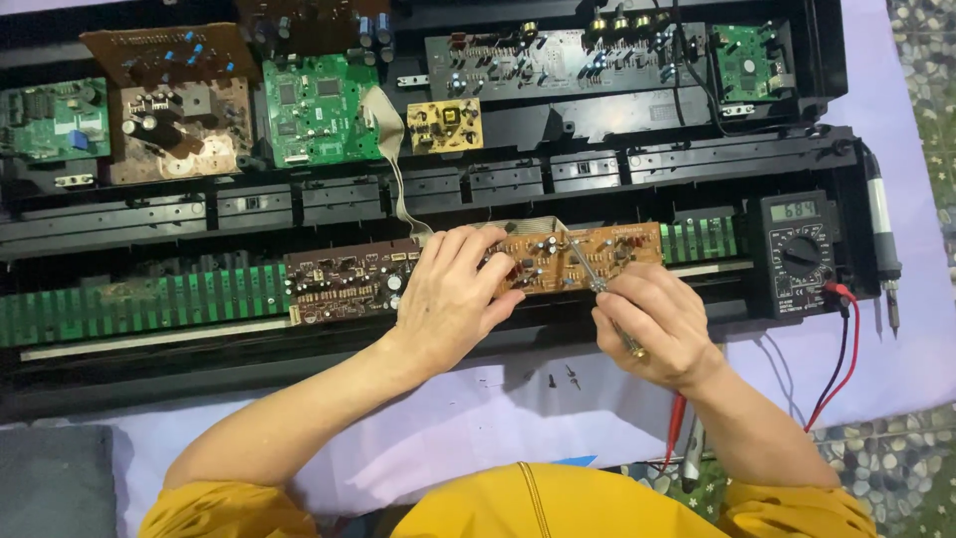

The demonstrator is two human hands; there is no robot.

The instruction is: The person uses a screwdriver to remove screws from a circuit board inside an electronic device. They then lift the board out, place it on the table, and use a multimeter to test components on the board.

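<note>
At the left of the opened black housing (119, 374) I see a green board (55, 120), a brown board with coils (179, 130) and a second green board (319, 108) along its far edge. A long green strip (139, 304) runs near its front edge. A dark brown board (349, 281) sits beside this strip.

My left hand (453, 294) is curled around the left end of the orange circuit board (583, 254) and grips it between thumb and fingers. The board is lifted a little above the housing, near the middle of its front edge. A grey ribbon cable (398, 169) goes from the upper boards down toward this board. I think that if I tilt the board more, the cable can pull tight and tear at its joint.

My right hand (652, 324) is closed on a thin tool with a metal shaft (588, 269), and its tip touches the board face. I judge that the tip can slip across the small parts and scratch a track or bridge two contacts, because the board is held by only one hand.

Small loose screws (560, 379) lie on the purple cloth (896, 349) just before the housing, and my wrist can sweep them away. To the right, a black multimeter (797, 254) stands on the housing's right end, with red and black leads (836, 349) hanging close to my right forearm. A grey pen-shaped tool (881, 234) lies at the far right edge.
</note>
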